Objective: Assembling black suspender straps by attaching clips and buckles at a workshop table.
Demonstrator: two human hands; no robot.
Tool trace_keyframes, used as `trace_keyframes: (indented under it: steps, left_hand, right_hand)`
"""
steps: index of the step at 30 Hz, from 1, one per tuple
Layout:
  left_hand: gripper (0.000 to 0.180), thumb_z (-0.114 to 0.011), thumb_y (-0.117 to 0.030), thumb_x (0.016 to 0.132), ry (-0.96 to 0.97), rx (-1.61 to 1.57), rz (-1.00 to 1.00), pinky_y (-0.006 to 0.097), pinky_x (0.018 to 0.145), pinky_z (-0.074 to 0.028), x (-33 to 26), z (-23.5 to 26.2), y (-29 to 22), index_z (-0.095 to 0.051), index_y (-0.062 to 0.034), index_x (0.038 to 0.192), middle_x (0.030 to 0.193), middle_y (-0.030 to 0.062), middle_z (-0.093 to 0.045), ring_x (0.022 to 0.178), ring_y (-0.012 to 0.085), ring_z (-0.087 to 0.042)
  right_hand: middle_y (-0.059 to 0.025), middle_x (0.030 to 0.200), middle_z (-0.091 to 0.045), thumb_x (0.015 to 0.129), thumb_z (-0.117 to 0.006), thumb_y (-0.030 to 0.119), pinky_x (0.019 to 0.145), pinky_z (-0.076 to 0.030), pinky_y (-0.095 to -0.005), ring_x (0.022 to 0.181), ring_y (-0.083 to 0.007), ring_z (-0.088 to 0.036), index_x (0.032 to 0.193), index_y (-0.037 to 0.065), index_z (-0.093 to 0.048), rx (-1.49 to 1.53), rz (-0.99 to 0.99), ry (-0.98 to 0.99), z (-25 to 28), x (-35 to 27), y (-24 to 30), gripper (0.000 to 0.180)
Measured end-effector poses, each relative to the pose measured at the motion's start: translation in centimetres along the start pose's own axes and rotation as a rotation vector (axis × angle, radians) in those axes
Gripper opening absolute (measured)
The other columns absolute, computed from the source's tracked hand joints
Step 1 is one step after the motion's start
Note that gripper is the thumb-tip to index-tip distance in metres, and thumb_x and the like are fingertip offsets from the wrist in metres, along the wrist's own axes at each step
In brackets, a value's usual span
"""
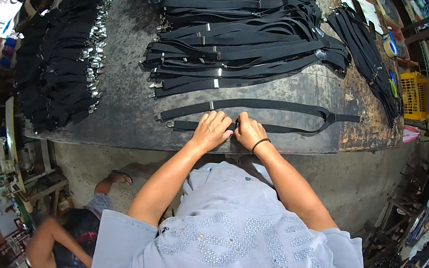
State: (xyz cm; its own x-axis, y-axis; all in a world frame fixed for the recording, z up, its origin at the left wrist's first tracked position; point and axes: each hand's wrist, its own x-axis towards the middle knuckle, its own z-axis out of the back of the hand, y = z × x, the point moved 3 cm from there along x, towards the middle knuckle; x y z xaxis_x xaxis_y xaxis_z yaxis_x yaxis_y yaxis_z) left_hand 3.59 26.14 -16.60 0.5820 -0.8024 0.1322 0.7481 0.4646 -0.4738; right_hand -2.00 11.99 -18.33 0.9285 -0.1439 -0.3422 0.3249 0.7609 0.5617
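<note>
A single pair of black suspenders (272, 106) lies stretched across the near part of the dark worktable (129, 41). Its two straps run side by side and join at a Y on the right. My left hand (212, 131) and my right hand (251, 131) sit close together on the nearer strap, fingers closed around it near the middle. What lies right under the fingertips is hidden. A metal clip (171, 124) shows at that strap's left end, and a silver adjuster (211, 105) sits on the farther strap.
Beyond my hands lies a large pile of black suspenders (237, 45). Black straps with shiny clips (53, 58) cover the table's left side. Another strap bundle (367, 64), a tape roll (390, 47) and a yellow crate (413, 95) are at right. A person (56, 243) is at lower left.
</note>
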Motion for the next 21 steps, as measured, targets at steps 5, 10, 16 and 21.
trace_keyframes:
  steps: [5, 10, 16, 21]
  left_hand:
    - [0.028, -0.075, -0.018, 0.070, 0.000, 0.006, 0.008, 0.041, 0.076, -0.044, -0.2, -0.2, 0.0, -0.060, -0.0116, 0.093, 0.090, 0.0064, -0.054, 0.090, 0.0274, -0.056]
    - [0.027, -0.075, -0.018, 0.069, 0.006, 0.002, -0.002, 0.041, 0.075, -0.044, -0.1, -0.2, 0.1, -0.060, -0.0118, 0.091, 0.088, 0.0062, -0.054, 0.087, 0.0274, -0.056]
    - [0.027, -0.075, -0.018, 0.069, -0.029, -0.022, -0.020, 0.041, 0.072, -0.047, -0.2, 0.3, -0.2, -0.060, -0.0108, 0.090, 0.085, 0.0058, -0.056, 0.083, 0.0263, -0.059]
    - [0.030, -0.077, -0.021, 0.071, -0.027, -0.099, 0.021, 0.042, 0.074, -0.051, -0.2, 0.4, -0.4, -0.061, -0.0096, 0.094, 0.087, 0.0073, -0.060, 0.079, 0.0285, -0.063]
  right_hand:
    - [-0.0276, 0.093, -0.068, 0.085, -0.056, 0.018, 0.078, -0.053, -0.0519, 0.089, -0.0442, -0.066, 0.101, 0.000, -0.046, -0.111, -0.124, 0.079, 0.3, 0.2, 1.6, 0.027]
    - [-0.0270, 0.094, -0.067, 0.083, -0.062, 0.019, 0.077, -0.054, -0.0507, 0.089, -0.0432, -0.067, 0.101, 0.001, -0.045, -0.155, -0.099, 0.091, 0.2, 0.1, 2.0, 0.031]
    - [-0.0245, 0.093, -0.067, 0.083, -0.063, 0.017, 0.076, -0.053, -0.0512, 0.088, -0.0430, -0.066, 0.101, 0.002, -0.045, -0.143, -0.062, 0.073, 0.6, -0.4, 1.9, 0.030]
    - [-0.0257, 0.091, -0.067, 0.084, -0.061, 0.016, 0.076, -0.051, -0.0527, 0.088, -0.0437, -0.065, 0.100, 0.002, -0.046, -0.076, -0.025, 0.048, 0.1, -0.6, 0.4, 0.026]
